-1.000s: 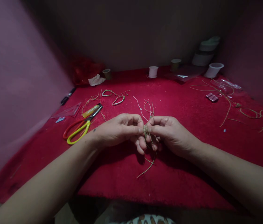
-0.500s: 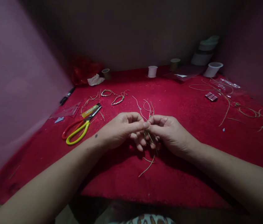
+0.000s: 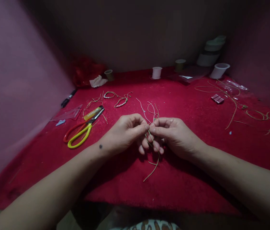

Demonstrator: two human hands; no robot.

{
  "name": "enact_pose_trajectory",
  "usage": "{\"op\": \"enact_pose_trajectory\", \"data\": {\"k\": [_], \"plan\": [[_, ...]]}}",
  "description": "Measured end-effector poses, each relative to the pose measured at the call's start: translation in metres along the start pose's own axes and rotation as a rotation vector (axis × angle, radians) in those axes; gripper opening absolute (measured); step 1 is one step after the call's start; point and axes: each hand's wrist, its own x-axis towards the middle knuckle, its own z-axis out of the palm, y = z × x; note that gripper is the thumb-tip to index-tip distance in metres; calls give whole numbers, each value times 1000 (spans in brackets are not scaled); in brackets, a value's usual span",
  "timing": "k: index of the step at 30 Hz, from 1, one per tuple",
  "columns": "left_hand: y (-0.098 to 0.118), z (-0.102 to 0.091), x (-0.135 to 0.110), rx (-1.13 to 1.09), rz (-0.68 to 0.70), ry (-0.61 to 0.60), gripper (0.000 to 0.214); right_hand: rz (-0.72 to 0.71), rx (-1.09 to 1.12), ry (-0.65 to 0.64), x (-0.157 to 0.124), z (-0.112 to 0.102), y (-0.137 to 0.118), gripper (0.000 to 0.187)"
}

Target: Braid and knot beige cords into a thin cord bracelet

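Thin cords (image 3: pixel 158 163) in olive and pale tones run between my two hands, with loose ends lying on the red cloth in front of and behind them. My left hand (image 3: pixel 134 130) pinches the cords between thumb and index finger. Close beside it, my right hand (image 3: pixel 168 133) pinches them too, its fingertips almost touching the left ones. The exact spot where the cords cross is hidden by the fingers. Left of my hands lie scissors (image 3: pixel 79 135) with one yellow and one red handle, against a yellow utility knife (image 3: pixel 93 113).
Two braided bracelets (image 3: pixel 121 102) lie behind the scissors. Along the back stand a white spool (image 3: pixel 157 73), an olive spool (image 3: pixel 180 65) and a white cup (image 3: pixel 219 71). A binder clip (image 3: pixel 217 98) and tangled cord (image 3: pixel 257 115) lie at right, a black marker (image 3: pixel 68 98) at left.
My fingertips have parted slightly, the left thumb drawing a little left of the right one. Both hands still pinch the cords, and the objects on the cloth stay in place.
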Motion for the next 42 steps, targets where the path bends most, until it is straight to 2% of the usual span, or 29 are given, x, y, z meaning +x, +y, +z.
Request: {"op": "enact_pose_trajectory", "data": {"k": [7, 9, 14, 19, 23, 26, 35, 42], "plan": [[-6, 5, -3, 139, 141, 131, 13, 27, -38, 5, 0, 0, -1, 16], [-6, 5, -4, 153, 142, 150, 13, 39, -55, 7, -1, 1, -1, 16], [-2, 4, -5, 32, 31, 81, 14, 22, -140, 67, -3, 3, -1, 7], [-3, 0, -3, -87, 4, -1, 16, -6, -216, 85, -4, 4, -2, 6], [-6, -5, 0, -131, -7, -98, 15, -6, -194, 92, -4, 4, -4, 6], [-8, -7, 2, -145, -5, -121, 15, 2, -187, 87, -4, 4, -4, 5], [-3, 0, -1, -25, -11, 13, 19, 18, -81, 28, -3, 1, -2, 6], [-4, 0, -3, -11, -21, 41, 16, 13, -200, 52, -3, 2, -2, 9]]}}
